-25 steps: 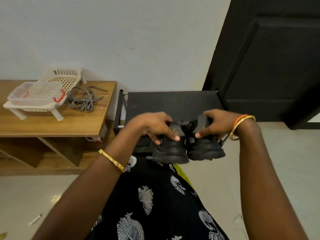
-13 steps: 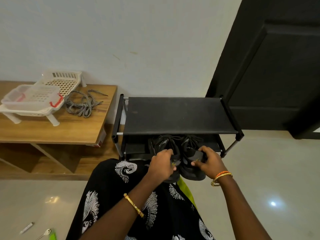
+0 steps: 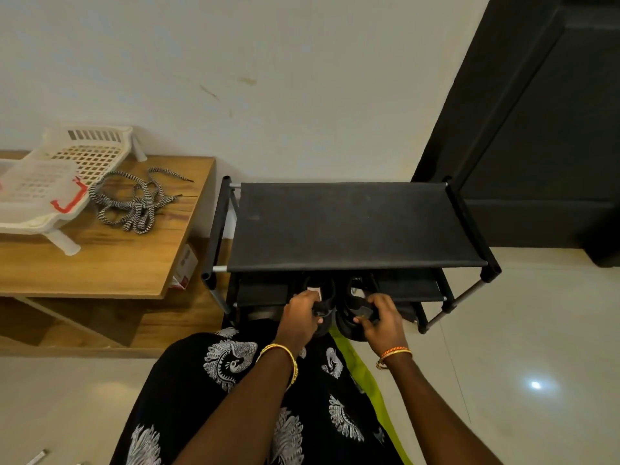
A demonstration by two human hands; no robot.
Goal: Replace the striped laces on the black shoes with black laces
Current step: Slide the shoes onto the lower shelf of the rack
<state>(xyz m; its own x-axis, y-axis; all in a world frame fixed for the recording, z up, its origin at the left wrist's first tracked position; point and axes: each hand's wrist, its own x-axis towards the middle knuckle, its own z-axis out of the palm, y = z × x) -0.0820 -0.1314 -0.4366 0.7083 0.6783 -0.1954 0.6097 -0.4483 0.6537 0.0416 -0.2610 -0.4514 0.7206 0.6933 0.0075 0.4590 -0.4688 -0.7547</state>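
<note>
Here, both arms reach down, left hand (image 3: pixel 299 316) and right hand (image 3: pixel 382 317) each with fingers curled around black shoes (image 3: pixel 349 325).

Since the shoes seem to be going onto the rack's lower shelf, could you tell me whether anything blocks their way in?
Nothing visible does. The left hand and right hand each grip a black shoe at the front edge of the lower shelf. The top shelf overhangs and hides the space behind.

Both hands, left hand (image 3: pixel 300 313) and right hand (image 3: pixel 382 317), have carried the black shoes (image 3: pixel 349 317) down from chest height onto the rack's lower shelf (image 3: pixel 412 290), toward 12 o'clock.
</note>
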